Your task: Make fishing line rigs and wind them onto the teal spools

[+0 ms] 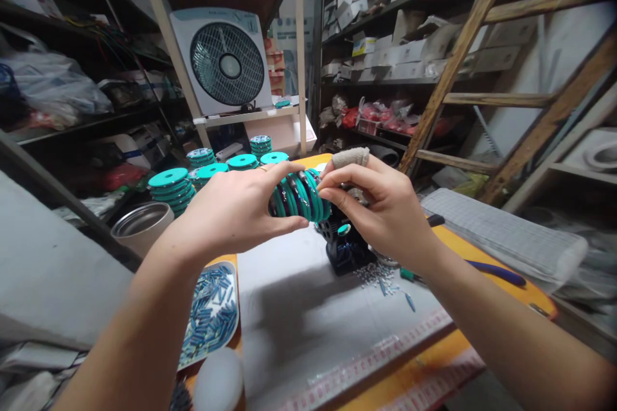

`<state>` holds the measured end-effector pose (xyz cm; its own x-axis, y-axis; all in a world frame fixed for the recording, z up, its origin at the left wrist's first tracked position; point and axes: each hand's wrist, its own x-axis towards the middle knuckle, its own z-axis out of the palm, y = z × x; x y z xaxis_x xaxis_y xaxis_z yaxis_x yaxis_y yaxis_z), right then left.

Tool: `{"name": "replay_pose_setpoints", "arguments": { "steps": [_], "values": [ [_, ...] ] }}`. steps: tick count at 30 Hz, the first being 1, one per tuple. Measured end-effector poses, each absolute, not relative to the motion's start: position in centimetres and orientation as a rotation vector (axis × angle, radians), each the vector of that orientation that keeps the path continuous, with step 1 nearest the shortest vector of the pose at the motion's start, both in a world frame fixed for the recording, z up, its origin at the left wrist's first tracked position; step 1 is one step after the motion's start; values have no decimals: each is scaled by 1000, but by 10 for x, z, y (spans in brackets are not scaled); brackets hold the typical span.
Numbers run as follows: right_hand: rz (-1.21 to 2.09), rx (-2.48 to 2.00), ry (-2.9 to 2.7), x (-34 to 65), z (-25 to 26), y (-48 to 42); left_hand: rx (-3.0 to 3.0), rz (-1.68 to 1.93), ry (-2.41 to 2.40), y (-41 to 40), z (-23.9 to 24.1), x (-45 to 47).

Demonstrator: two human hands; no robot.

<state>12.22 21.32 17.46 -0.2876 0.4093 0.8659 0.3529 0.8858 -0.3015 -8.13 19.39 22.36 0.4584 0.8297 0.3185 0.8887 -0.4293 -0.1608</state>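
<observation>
The fingers of the left hand wrap around a sideways row of turquoise spools, thumb below, gripping it in front of the person. At the spools' right end, the thumb and forefinger of the right hand are pinched together; whether they hold a thin strand, I cannot tell. A beige cover sheathes one right finger.

Just below the hands, a black device stands on a white sheet spread over the orange bench, with small silvery pieces scattered beside it. A tray of blue tubular pieces lies to the left, near a whitish round object. A dark-blue handle lies to the right.

Beyond the left hand stand stacks of turquoise spools. Farther back are a box fan and a wooden ladder.
</observation>
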Motion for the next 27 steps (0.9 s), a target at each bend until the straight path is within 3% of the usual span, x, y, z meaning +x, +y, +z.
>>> {"name": "replay_pose_setpoints", "arguments": {
  "steps": [12,27],
  "values": [
    [-207,-547,-2144,131,185,213,-2473,-317,-1450,190,227,-84],
    [-399,-458,-2022,125,157,217,-2478,-339,-1424,190,226,-83]
  ]
}}
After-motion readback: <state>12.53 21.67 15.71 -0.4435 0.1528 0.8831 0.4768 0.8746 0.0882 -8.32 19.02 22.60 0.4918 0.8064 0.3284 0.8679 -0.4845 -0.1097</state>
